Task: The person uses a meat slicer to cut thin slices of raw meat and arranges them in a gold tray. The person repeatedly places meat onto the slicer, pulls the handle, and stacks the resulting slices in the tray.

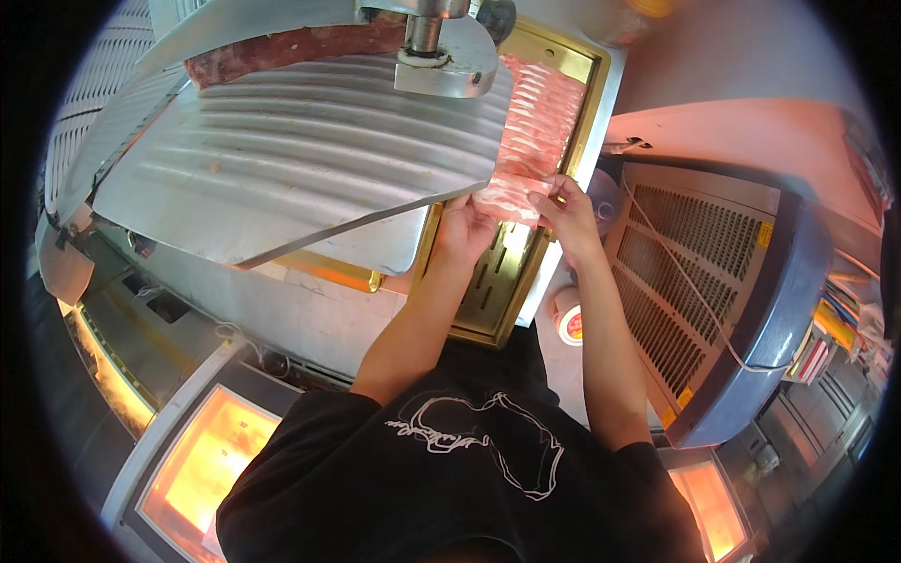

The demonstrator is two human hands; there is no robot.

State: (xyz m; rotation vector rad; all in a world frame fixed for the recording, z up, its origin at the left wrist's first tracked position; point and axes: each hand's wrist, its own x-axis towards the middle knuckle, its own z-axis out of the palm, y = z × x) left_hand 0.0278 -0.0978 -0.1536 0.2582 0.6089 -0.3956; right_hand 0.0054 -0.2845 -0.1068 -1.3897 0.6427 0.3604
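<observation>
A thin slice of marbled raw meat (508,199) is stretched between my two hands over a gold-coloured metal tray (493,336). My right hand (571,214) pinches the slice's right end between thumb and fingers. At its left end is my left hand (467,229), gripping the edge, its fingertips partly hidden by the slice and the slicer's ribbed plate. Overlapping meat slices (538,105) fill the far part of the tray, just beyond my hands. The tray's near end shows its slotted base.
A meat slicer's ribbed metal plate (303,155) juts in on the left, its edge close to my left hand. Behind it lies a long meat block (295,51). To the right stand a louvred appliance (683,281) with a cord across it and a small labelled tub (569,317).
</observation>
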